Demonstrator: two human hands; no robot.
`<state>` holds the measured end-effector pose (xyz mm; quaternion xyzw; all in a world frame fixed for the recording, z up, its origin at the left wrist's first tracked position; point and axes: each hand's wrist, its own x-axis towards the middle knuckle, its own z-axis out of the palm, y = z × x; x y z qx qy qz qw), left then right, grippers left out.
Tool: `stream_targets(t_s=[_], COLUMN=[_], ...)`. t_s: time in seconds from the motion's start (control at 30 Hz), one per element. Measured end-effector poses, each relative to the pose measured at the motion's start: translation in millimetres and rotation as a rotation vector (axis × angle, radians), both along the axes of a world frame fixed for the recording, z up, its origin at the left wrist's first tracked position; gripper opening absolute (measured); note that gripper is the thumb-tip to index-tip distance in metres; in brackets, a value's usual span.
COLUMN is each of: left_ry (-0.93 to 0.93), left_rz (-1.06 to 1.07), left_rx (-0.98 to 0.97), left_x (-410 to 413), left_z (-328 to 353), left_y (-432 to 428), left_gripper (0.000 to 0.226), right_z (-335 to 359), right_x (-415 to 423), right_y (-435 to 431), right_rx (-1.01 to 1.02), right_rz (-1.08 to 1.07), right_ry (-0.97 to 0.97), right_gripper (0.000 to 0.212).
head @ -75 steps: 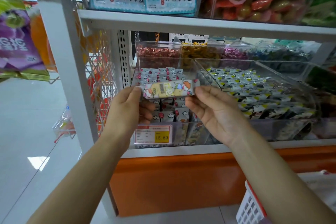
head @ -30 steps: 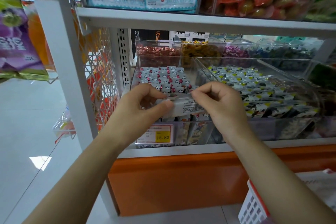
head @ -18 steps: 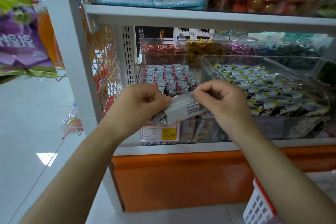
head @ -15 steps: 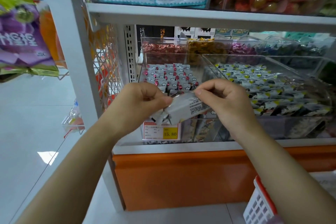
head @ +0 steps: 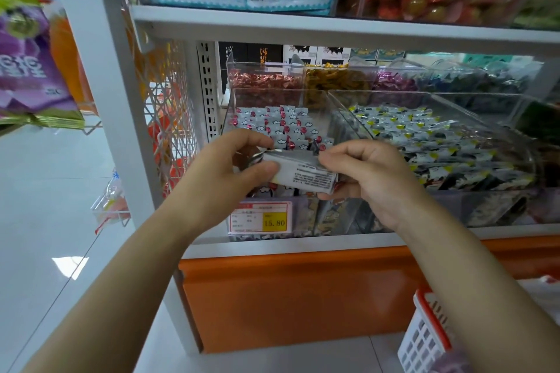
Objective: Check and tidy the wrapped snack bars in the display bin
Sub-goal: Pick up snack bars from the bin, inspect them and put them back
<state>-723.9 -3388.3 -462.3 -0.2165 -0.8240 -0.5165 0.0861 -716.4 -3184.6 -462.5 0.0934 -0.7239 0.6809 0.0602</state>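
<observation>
1. Snack-bar display bin (head: 272,90): 1 clear bin, far L on the lower shelf (head: 303,245), touching a wider clear bin (head: 394,93) of yellow-and-black packs on its R. Front row = 2 bins I can count. Back row = at least 4 smaller candy bins, rest hidden. Step in hand, I reckon: the check, tidying not yet begun.
2. Bars in the bin (head: 272,124): white wrappers w/ red dots, in fairly neat rows toward the back. Too many to count, prob. several dozen. The front ones are hidden by the hands.
3. Hands: 2, both busy. L hand (head: 224,172) pinches the bar's L end btw thumb and fingertips. R hand (head: 369,179) pinches the top R edge btw thumb and forefinger, other fingers curled under the pack.
4. Held snack bar (head: 303,174): 1, held clear above the bin's front part, roughly level, back side w/ small print facing the camera. Next move, my guess: if the wrap is OK, turn it picture-side up, free one hand and lay it in line w/ the rows. That needs a slot at the front, which I can't see.
5. Price tag (head: 261,218): 1, on the bin's front wall, reads 15.80.
</observation>
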Motion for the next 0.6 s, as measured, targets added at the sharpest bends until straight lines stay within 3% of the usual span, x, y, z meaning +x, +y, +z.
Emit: stream_targets(t_s=[0.13, 0.3, 0.5, 0.6], left_ry=[0.007, 0.032, 0.028, 0.014], left_rz=[-0.040, -0.068, -0.057, -0.039], left_rx=[0.002, -0.005, 0.006, 0.078], left_x=[0, 1, 3, 3], left_z=[-1, -2, -2, 0], left_y=[4, 7, 9, 9], left_gripper=[0.019, 0.021, 0.024, 0.023], right_z=[3, 4, 5, 3], right_x=[-1, -1, -3, -2], right_y=[11, 16, 19, 16], right_rx=[-0.042, -0.123, -0.060, 0.183], right_rz=[0.116, 0.250, 0.233, 0.088], right_ry=[-0.155, -0.312, -0.283, -0.141], right_gripper=[0.008, 0.018, 0.013, 0.002])
